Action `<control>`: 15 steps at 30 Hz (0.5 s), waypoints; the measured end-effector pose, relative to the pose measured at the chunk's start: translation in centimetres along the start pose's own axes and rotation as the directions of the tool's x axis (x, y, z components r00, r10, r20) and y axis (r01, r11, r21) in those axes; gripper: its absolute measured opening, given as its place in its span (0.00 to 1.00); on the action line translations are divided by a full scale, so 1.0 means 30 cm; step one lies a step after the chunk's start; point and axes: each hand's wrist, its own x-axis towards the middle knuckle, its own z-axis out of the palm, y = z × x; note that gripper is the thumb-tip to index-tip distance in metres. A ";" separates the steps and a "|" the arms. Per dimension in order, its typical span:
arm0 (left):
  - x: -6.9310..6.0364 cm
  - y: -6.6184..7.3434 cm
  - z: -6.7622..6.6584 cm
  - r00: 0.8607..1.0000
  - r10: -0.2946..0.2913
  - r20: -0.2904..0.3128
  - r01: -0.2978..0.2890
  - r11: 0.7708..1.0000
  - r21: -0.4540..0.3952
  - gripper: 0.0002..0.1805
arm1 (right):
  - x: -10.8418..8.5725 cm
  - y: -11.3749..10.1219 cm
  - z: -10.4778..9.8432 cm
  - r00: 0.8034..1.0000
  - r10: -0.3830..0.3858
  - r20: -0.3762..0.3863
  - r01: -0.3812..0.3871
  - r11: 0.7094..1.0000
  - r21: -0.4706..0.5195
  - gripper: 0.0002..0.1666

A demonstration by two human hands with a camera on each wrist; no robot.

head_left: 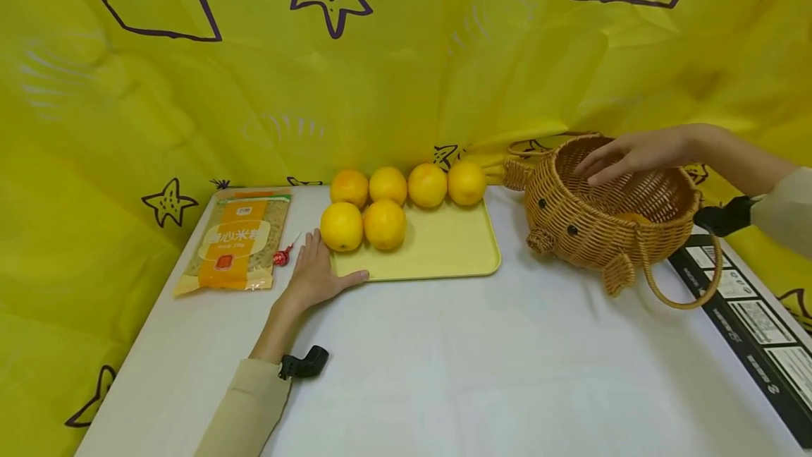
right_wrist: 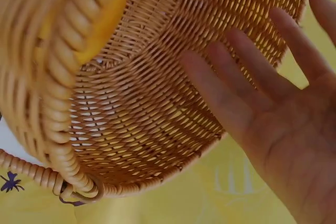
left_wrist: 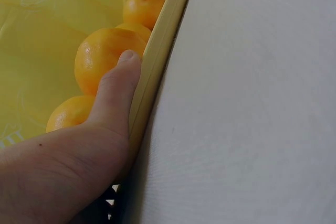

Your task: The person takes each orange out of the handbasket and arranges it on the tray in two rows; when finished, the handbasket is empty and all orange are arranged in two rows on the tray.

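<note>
Several oranges [head_left: 385,224] sit on a yellow tray [head_left: 450,245], gathered at its left and back. My left hand [head_left: 315,275] rests at the tray's front left corner, thumb stretched along the front edge and fingers along the left side. In the left wrist view the thumb [left_wrist: 113,93] lies at the tray's rim. My right hand [head_left: 641,154] hovers over the mouth of a wicker basket [head_left: 583,231] with an animal face, holding nothing. From the right wrist, its fingers [right_wrist: 257,66] look spread and straight. Inside the basket lies an orange [right_wrist: 107,24], partly hidden by the rim.
On the left lie a packet of grain [head_left: 235,242] and a small red wrapped item [head_left: 283,255]. A black box with white labels [head_left: 742,316] lies along the right edge, partly behind the basket's handle [head_left: 679,305]. Yellow patterned cloth [head_left: 406,76] hangs behind the white table [head_left: 476,358].
</note>
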 end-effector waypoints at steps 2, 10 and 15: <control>0.000 0.000 0.002 1.000 -0.002 0.000 0.002 1.000 -0.003 0.71 | 0.012 0.006 -0.012 0.997 0.008 0.081 -0.011 0.999 0.040 0.34; -0.001 -0.001 0.007 1.000 -0.008 -0.001 0.008 1.000 0.003 0.72 | 0.068 0.042 -0.037 0.971 0.054 0.233 -0.100 0.976 0.192 0.38; 0.001 -0.002 0.006 1.000 -0.008 -0.005 0.008 1.000 0.007 0.71 | 0.089 0.063 -0.042 0.950 0.064 0.307 -0.143 0.960 0.241 0.37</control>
